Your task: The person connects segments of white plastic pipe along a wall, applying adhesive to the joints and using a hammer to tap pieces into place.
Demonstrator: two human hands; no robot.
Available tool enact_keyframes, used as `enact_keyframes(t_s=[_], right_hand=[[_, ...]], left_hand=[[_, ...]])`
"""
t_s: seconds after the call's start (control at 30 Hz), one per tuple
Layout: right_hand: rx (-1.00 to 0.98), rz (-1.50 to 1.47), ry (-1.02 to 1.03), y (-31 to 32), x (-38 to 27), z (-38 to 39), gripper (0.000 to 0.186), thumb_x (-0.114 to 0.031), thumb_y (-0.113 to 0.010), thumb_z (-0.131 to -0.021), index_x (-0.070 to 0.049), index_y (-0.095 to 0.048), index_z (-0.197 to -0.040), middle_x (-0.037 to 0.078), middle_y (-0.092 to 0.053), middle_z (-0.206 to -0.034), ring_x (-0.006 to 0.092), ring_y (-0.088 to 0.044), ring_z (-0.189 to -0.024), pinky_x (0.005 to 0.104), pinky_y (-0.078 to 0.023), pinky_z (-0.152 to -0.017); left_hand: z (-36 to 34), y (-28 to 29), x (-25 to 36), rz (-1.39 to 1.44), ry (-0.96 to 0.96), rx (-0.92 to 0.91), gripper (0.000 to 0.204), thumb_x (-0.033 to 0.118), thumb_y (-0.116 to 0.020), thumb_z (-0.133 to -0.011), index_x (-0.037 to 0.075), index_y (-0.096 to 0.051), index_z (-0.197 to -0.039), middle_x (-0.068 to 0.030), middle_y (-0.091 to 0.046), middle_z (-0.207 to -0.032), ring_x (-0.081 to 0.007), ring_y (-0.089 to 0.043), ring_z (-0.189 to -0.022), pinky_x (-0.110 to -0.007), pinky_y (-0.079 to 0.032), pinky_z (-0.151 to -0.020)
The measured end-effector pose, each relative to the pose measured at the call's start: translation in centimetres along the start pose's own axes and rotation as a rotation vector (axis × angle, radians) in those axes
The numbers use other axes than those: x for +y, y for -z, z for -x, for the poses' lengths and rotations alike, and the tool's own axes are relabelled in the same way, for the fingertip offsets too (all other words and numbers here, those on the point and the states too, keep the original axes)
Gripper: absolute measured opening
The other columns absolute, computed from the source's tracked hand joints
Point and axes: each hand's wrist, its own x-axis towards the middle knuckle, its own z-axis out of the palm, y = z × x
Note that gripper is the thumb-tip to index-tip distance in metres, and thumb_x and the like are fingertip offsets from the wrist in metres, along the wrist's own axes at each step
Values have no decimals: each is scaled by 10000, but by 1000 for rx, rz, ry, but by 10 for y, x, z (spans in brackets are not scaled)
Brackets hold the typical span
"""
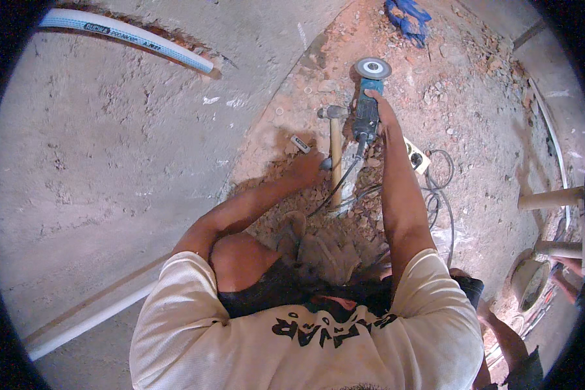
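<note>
My right hand (386, 112) is wrapped round the body of a teal and black angle grinder (367, 110), whose grey disc (373, 67) points away from me. The grinder's black cable trails back toward my legs. A hammer (336, 153) with a wooden handle lies on the rubble just left of the grinder, its metal head at the far end. My left hand (309, 168) is low beside the hammer handle, fingers curled and partly hidden. A small grey metal piece (325, 164) shows at its fingers. Just beyond it is a short pale block-shaped object (300, 143) with dark markings.
A concrete wall (110, 149) rises on the left with a white-blue pipe (130, 44) along it. A power strip (416, 158) and looped cables lie right of my right forearm. Blue plastic (407, 21) lies far ahead. Another person's legs (567, 276) and a bucket (530, 283) are at right.
</note>
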Motion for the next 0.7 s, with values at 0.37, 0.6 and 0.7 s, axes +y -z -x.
enact_keyframes(t_s=[0.37, 0.6, 0.7], right_hand=[[10, -38, 30, 13, 3, 9, 441, -426, -693, -803, -26, -637, -978, 99, -682, -805, 203, -640, -620, 332, -544, -598], [87, 81, -47, -2, -12, 23, 466, -471, -713, -792, -53, -646, -987, 78, -673, -803, 185, -633, -647, 315, -526, -601], [153, 305, -47, 7, -15, 27, 524, -515, -717, -770, -42, -660, -989, 91, -682, -830, 202, -647, -683, 330, -526, -649]], left_hand=[[30, -1, -11, 292, 116, 257, 406, 277, -588, -848, -11, -576, -1135, -251, -615, -1073, -415, -599, -970, -497, -468, -849], [26, 0, -28, 207, 60, 318, 335, 257, -564, -870, -29, -610, -1038, -264, -628, -991, -414, -599, -953, -482, -462, -831], [15, 10, -33, 435, 308, 281, 320, 248, -567, -867, -36, -615, -1009, -264, -624, -992, -413, -596, -949, -478, -459, -821]])
